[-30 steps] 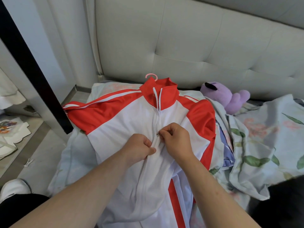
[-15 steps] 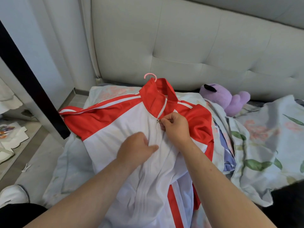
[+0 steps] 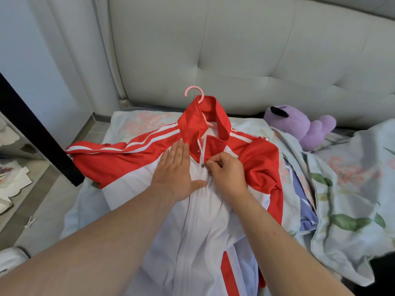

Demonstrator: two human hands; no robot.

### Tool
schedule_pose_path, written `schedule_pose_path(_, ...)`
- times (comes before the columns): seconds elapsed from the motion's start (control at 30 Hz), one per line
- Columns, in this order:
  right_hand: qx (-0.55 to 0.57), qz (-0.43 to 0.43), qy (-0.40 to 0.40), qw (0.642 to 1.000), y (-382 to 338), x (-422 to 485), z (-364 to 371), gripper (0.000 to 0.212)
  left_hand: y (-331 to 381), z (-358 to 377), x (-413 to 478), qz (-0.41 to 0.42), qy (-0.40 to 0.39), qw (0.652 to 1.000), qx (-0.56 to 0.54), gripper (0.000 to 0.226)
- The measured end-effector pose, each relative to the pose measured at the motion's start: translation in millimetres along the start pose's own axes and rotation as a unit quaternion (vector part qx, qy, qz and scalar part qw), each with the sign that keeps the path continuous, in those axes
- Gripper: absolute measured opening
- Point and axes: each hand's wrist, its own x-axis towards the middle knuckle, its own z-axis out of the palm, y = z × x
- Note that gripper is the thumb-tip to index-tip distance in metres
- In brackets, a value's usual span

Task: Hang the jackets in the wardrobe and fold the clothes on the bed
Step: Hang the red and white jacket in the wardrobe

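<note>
The white-and-red zip-up track jacket (image 3: 192, 231) lies front-up on the bed's pale floral bedding (image 3: 352, 189), its zip closed below the hands. The left hand (image 3: 175, 174) rests flat on the chest panel, fingers straight and together, thumb spread toward the zip. Just beside it, the right hand (image 3: 228, 174) is curled, thumb and forefinger pinching the small metal zip pull (image 3: 202, 165) under the open red collar. Past the collar, a pink plastic hanger hook (image 3: 193, 94) sticks out. Further right, a purple plush toy (image 3: 299, 127) lies near the padded grey headboard (image 3: 256, 60).
</note>
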Motion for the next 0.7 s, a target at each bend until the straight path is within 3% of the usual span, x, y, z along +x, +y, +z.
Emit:
schedule_pose_path(0.13,-0.106,-0.055,0.021,0.993,-8.4,5.7,4.0,0.012,-0.1,10.0,2.0,-0.008,-0.004,1.0,-0.012,0.117)
schedule_pose_path(0.33,-0.133,-0.109,0.081,0.982,-32.0,34.3,-9.1,0.009,-0.1,14.0,2.1,-0.011,-0.018,1.0,0.004,0.116)
schedule_pose_path(0.47,-0.15,-0.108,0.076,0.98,-39.0,45.3,-11.2,0.01,-0.4,12.9,1.9,-0.014,-0.032,0.999,0.0,0.115)
schedule_pose_path(0.6,-0.143,-0.118,0.035,0.982,-41.7,39.1,-16.4,0.011,-1.1,10.2,4.3,-0.018,-0.06,0.998,0.0,0.116)
schedule_pose_path(0.7,-0.056,-0.148,0.03,0.987,-39.6,14.2,-45.9,0.023,-5.1,7.6,5.4,-0.016,-0.077,0.997,-0.006,0.116)
